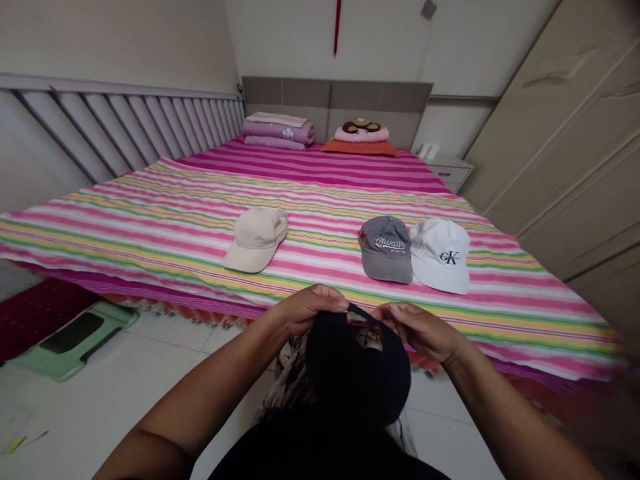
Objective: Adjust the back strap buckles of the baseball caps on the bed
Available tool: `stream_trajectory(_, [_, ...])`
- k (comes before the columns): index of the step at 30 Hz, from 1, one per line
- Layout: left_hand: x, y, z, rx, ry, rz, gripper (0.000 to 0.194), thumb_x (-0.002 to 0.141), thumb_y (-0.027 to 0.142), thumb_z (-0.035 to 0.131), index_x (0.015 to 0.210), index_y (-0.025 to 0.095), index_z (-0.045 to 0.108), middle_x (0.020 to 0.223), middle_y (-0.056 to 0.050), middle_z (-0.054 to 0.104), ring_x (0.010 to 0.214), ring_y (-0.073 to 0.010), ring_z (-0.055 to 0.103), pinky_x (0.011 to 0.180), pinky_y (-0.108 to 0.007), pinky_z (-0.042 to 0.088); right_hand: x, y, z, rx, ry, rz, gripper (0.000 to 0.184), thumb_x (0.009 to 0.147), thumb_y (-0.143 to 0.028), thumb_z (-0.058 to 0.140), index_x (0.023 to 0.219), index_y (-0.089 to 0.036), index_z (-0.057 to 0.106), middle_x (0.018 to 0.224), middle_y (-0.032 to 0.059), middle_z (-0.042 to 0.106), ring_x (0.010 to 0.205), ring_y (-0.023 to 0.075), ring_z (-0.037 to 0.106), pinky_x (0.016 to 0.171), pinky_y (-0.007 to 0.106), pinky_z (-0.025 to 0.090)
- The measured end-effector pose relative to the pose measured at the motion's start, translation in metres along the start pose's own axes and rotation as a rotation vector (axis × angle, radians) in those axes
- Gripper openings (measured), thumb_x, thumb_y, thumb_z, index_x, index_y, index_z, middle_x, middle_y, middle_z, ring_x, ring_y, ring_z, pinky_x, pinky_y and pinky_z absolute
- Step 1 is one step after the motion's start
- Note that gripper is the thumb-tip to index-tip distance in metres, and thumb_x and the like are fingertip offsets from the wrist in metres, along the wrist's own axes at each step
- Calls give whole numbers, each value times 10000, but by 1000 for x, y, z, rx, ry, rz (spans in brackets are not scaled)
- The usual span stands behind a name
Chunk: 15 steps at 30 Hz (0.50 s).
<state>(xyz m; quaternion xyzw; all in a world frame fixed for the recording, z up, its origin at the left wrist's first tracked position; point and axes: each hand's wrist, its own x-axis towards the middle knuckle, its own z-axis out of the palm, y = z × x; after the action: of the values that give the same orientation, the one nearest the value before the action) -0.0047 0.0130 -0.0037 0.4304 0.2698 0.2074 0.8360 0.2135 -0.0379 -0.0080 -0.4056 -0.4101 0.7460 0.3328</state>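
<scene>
A black baseball cap (367, 383) is held up close to my body, its back opening and strap facing me. My left hand (317, 308) pinches the cap's edge at the left end of the strap. On the other side, the fingers of my right hand (417, 327) are curled against the strap's right end. Beyond my hands, a beige cap (257, 233) lies on the bed to the left. A grey cap (385, 248) and a white cap (440, 253) lie side by side on the right, touching, brims toward me.
The bed has a striped sheet (165, 220). Folded purple bedding (277, 132) and a stacked pink pillow (361, 135) lie by the headboard (300, 93). A green stool (80, 337) stands on the floor at left; a nightstand (450, 172) is at back right.
</scene>
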Motion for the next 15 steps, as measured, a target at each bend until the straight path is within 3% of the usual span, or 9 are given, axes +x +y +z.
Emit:
stream_trajectory(3, [2, 2, -4, -35, 28, 2, 260, 556, 283, 741, 608, 59, 619, 527, -34, 606, 426, -76, 524, 456, -172, 402, 1, 12, -11, 105, -39, 3, 339, 581, -393, 744, 703, -104, 616, 569, 20, 604, 466, 89, 532, 448, 182, 405])
stream_trajectory(6, [2, 7, -7, -38, -23, -21, 259, 588, 287, 725, 645, 54, 629, 560, -45, 622, 479, -91, 556, 515, -185, 425, 0, 14, -10, 197, -33, -74, 285, 542, -305, 777, 685, -127, 608, 574, 5, 606, 466, 87, 531, 470, 190, 424])
stream_trajectory(11, [-4, 23, -18, 65, -130, 19, 325, 639, 379, 673, 678, 58, 652, 581, -55, 627, 515, -102, 555, 535, -190, 415, -6, -8, 5, 367, -52, -241, 213, 551, -254, 780, 675, -147, 643, 563, -2, 626, 460, 79, 552, 446, 157, 428])
stream_trajectory(15, [-9, 28, -29, 25, -238, 19, 332, 555, 367, 709, 626, 48, 648, 539, -61, 606, 486, -133, 549, 509, -228, 422, -8, -26, 15, 421, -56, -337, 206, 572, -264, 768, 722, -155, 677, 578, -10, 649, 483, 73, 583, 468, 132, 452])
